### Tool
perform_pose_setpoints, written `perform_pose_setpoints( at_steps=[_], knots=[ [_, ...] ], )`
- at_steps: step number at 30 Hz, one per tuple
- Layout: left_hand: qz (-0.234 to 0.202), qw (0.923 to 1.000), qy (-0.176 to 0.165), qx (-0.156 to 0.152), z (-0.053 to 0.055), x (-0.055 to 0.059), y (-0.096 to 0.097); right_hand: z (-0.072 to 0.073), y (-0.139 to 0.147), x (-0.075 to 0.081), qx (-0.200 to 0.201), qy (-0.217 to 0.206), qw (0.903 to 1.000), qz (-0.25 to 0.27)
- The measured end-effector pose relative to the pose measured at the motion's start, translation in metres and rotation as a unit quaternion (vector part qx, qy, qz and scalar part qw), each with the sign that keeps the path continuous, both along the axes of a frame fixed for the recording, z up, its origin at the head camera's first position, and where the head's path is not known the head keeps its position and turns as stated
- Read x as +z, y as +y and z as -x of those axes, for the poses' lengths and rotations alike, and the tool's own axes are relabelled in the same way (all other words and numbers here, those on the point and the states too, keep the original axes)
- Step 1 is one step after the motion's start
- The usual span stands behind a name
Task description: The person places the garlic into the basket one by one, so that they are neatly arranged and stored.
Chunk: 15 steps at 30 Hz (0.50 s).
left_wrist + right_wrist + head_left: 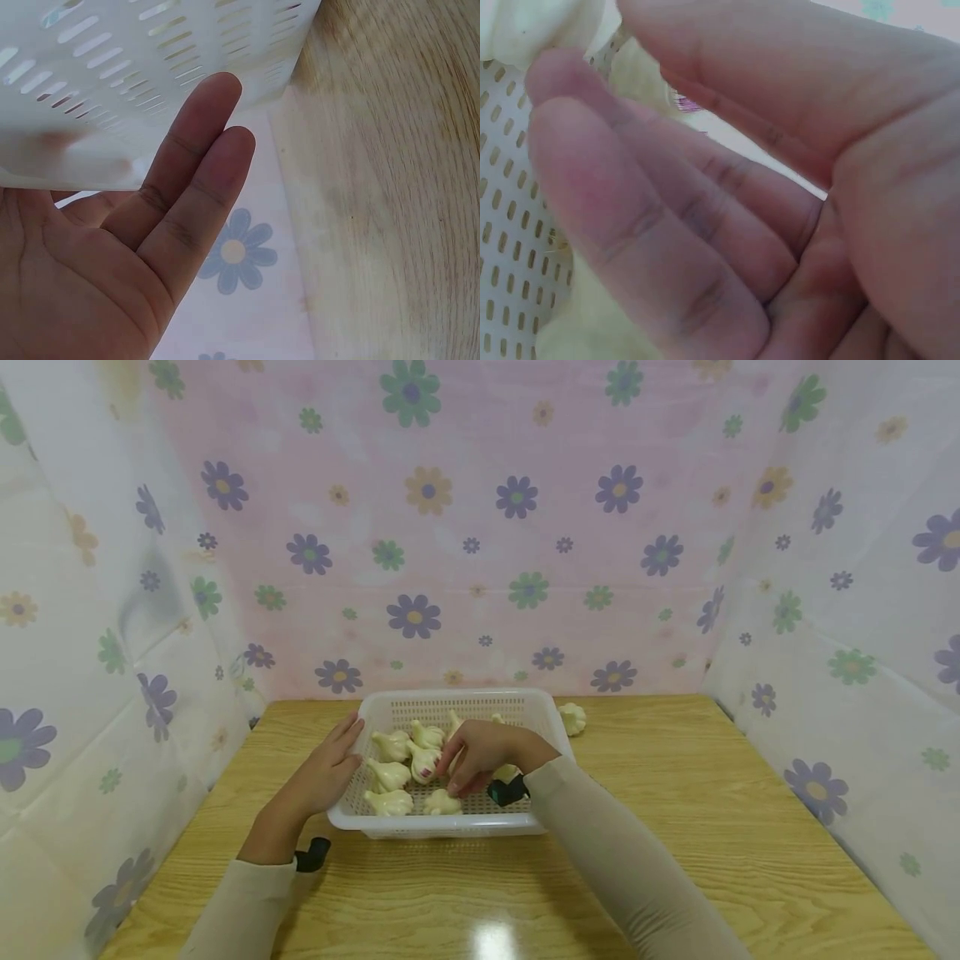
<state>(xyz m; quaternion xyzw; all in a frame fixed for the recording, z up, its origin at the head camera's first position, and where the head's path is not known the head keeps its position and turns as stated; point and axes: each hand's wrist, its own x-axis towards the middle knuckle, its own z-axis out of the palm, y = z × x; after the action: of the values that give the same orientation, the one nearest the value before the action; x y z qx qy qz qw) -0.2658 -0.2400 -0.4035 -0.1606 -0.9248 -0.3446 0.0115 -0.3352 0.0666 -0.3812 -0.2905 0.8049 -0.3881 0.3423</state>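
A white plastic basket (pixel 442 821) with slotted walls stands on the table, holding several pale garlic bulbs (pixel 390 802). My left hand (pixel 325 777) rests against the basket's left rim, two straight fingers (pixel 214 169) showing beneath it in the left wrist view; the rim hides the others. My right hand (pixel 483 752) reaches down inside the basket, fingers extended. Its fingertips are right beside a garlic bulb with a purple mark (pixel 425 766) and just above another bulb (pixel 442 802). In the right wrist view, a bulb (pixel 540 30) appears beyond the fingertips.
One more garlic bulb (pixel 573 718) lies on the wooden table (pixel 675 827), outside the basket's back right corner. Flower-patterned cloth (pixel 480 527) hangs at the back and both sides. Each wrist carries a black mount (pixel 312 854).
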Motion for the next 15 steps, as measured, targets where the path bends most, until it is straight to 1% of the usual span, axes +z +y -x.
perform_pose_setpoints(
  at_steps=[8,13,15],
  knots=[
    [-0.007,1.0000,-0.003,0.001,0.000,-0.002,0.000,0.000,0.000,0.011,0.012,0.002,0.9998,0.016],
    [-0.006,1.0000,0.003,0.002,-0.001,-0.001,0.001,-0.001,0.008,0.029,0.013,0.009,0.9985,0.053],
    [-0.006,1.0000,0.003,0.002,0.000,-0.002,0.001,-0.001,0.014,0.036,0.017,0.022,0.9975,0.065]
  ],
)
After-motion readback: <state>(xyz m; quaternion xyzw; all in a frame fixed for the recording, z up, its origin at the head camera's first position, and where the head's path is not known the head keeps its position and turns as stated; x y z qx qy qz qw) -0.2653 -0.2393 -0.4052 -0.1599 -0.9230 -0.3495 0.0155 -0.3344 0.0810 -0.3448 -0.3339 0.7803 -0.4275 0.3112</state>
